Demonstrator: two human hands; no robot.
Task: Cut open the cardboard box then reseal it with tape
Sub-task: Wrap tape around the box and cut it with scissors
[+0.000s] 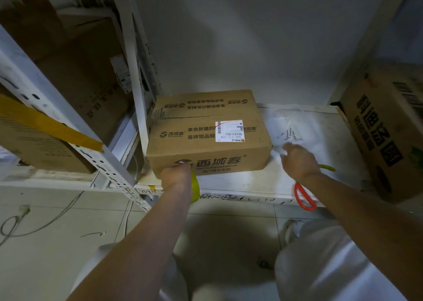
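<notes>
At the shelf's front edge lie red-handled scissors [305, 197], handle overhanging. Just beyond, the left hand [177, 177] grips a yellow-green tool [194, 187] against the cardboard box's [207, 135] near face. The right hand [299, 161] hovers beside the box's right side, fingers loosely spread, holding nothing. The box sits at the shelf's [251, 186] left end, flaps closed.

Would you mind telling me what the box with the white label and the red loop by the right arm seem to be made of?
The box looks like matte brown corrugated cardboard: folded flaps, printed lettering, a stuck-on paper label. The red loop is probably glossy moulded plastic, likely a scissor handle; the rest is hidden behind the arm.
</notes>
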